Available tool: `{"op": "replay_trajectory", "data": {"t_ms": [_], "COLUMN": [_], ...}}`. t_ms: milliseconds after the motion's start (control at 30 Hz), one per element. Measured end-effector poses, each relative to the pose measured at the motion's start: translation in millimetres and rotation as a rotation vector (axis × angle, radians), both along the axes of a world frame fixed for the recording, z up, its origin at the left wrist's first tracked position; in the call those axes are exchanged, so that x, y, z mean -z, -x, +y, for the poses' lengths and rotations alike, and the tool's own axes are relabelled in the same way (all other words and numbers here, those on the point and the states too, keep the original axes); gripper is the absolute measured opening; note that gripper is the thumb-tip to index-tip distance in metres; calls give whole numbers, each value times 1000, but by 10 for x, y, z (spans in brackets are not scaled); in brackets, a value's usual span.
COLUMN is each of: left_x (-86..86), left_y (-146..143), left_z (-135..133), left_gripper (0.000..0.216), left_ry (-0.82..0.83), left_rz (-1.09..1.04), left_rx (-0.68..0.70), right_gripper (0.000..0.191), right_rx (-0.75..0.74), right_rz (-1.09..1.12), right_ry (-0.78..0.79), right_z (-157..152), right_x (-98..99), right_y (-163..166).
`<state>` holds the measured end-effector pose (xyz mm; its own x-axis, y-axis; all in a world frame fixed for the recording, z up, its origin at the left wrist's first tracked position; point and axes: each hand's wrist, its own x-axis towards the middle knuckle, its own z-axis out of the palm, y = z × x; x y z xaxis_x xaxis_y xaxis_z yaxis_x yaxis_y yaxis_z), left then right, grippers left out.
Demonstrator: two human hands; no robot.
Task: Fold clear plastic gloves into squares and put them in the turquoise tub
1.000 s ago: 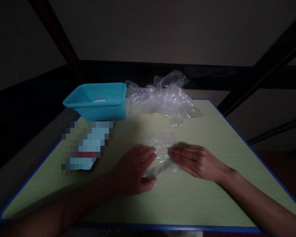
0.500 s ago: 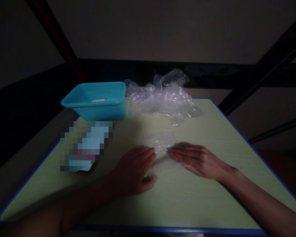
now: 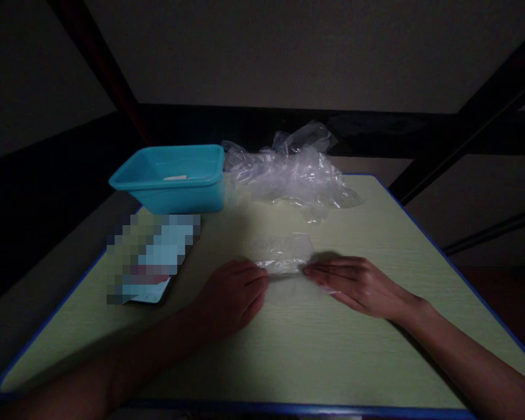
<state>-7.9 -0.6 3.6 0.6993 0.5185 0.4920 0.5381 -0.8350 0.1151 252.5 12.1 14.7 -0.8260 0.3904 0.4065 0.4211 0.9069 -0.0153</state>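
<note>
A clear plastic bag (image 3: 284, 251) lies on the table between my two hands, with a shiny fold running across its middle. At its left side my left hand (image 3: 238, 294) is closed, fingers curled over the film and thumb tucked underneath. My right hand (image 3: 350, 286) grips the opposite side, its fingers pressed together. A bit of film shows beneath the right fingers, near the thumb. Both hands rest low, against the tabletop.
Behind the hands lies a heap of crumpled clear plastic bags (image 3: 293, 175). A turquoise basket (image 3: 184, 198) with a small white item (image 3: 175, 178) inside stands at the back left. A phone-like flat object (image 3: 151, 291), mostly pixelated, lies left on the blue-edged table (image 3: 332, 367).
My left hand has shifted slightly left, and its spread thumb has closed in under the fingers. My right hand has moved a little rightward. The fold across the bag looks straighter.
</note>
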Motion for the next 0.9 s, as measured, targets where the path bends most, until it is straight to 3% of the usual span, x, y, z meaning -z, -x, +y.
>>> {"op": "replay_trajectory", "data": {"t_ms": [200, 433, 633, 900], "left_x": [-9, -69, -81, -102], "left_y": [8, 12, -5, -34], "left_z": [42, 114, 227, 346], "left_gripper": [24, 22, 24, 18], "left_ry": [186, 581, 875, 1011], "left_rz": [-128, -234, -362, -488], "left_rx": [-28, -215, -371, -356], "right_gripper": [36, 34, 40, 42], "right_rx": [27, 85, 219, 360], "right_rz": [19, 168, 341, 484], "right_ry": [92, 318, 677, 1058], "right_z": [-2, 49, 140, 311], "right_x": [-23, -44, -37, 19], "right_y": [-3, 36, 91, 167]}}
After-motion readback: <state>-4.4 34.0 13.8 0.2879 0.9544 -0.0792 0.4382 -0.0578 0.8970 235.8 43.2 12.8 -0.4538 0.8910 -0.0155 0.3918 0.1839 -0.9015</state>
